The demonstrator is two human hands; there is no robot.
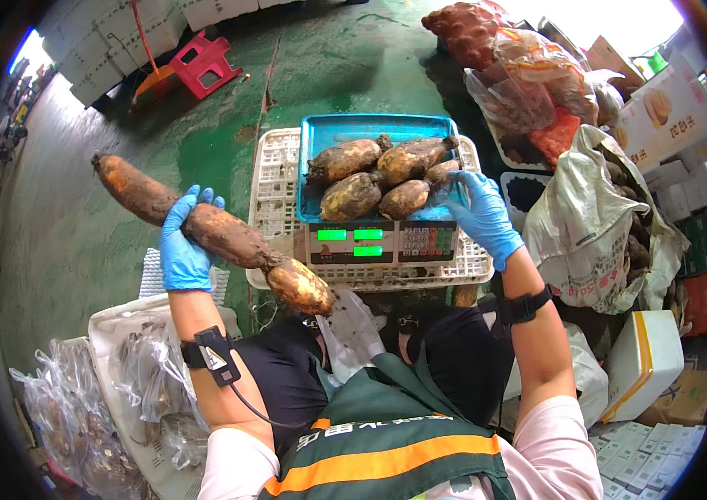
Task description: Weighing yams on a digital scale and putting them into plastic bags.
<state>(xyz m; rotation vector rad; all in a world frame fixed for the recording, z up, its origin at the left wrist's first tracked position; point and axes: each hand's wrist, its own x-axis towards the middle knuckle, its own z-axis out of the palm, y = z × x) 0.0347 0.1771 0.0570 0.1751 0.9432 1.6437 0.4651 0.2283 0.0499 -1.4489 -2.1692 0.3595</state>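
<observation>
My left hand (pixel 187 242), in a blue glove, is closed round a long, muddy lotus root (pixel 232 237) of several joined segments. It hangs tilted in the air left of the scale, its lower right end above my lap. My right hand (pixel 487 215), also gloved in blue, is at the right edge of the blue scale pan (pixel 317 133). Its fingers are apart, with the tips beside a small lotus root segment (pixel 441 172); whether they press on it I cannot tell. Several muddy lotus roots (pixel 352 197) lie in the pan. The scale's display (pixel 367 242) is lit green.
The scale stands on an upturned white plastic crate (pixel 278 167). At right are an open woven sack (pixel 578 225), bagged produce (pixel 528 75) and a foam box (pixel 641 362). Bagged roots (pixel 149 367) fill a white crate at left. A red stool (pixel 203 65) lies farther off.
</observation>
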